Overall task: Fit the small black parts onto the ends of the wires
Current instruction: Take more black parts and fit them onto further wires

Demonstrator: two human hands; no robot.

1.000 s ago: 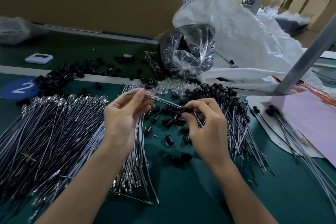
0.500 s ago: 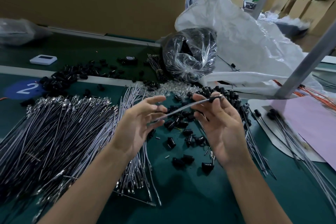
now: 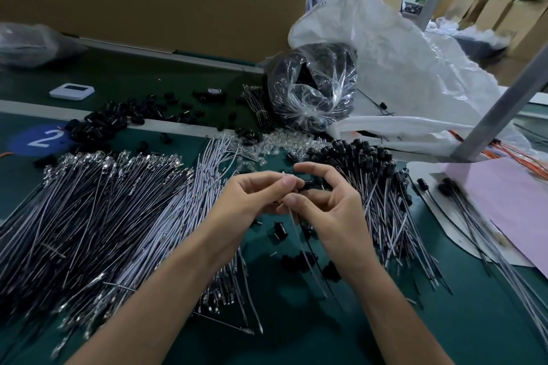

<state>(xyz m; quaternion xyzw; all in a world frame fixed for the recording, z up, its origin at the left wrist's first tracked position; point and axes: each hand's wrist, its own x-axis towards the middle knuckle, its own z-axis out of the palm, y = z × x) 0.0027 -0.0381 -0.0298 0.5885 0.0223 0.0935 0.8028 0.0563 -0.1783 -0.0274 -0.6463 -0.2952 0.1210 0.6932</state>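
Note:
My left hand (image 3: 252,204) and my right hand (image 3: 335,210) meet over the green belt (image 3: 296,335), fingertips together. Between them they pinch one thin wire (image 3: 308,258), which hangs from the fingertips down towards me. A small black part (image 3: 311,184) shows between the fingers at the wire's upper end; how it sits on the wire is hidden. My right index finger sticks out above it. Loose black parts (image 3: 296,258) lie on the belt under my hands. A big pile of bare wires (image 3: 103,216) lies left, and wires with black parts fitted (image 3: 373,175) lie right.
A clear bag of black parts (image 3: 311,89) and a white sack (image 3: 415,68) stand behind. Small clear parts (image 3: 275,145) and more black parts (image 3: 98,127) lie further back. At the right are a slanted metal post (image 3: 498,107) and a pink sheet (image 3: 519,204). A white device (image 3: 71,91) sits far left.
My hands have come together from being apart. The wire, held almost level between them before, now hangs down towards me from the fingertips.

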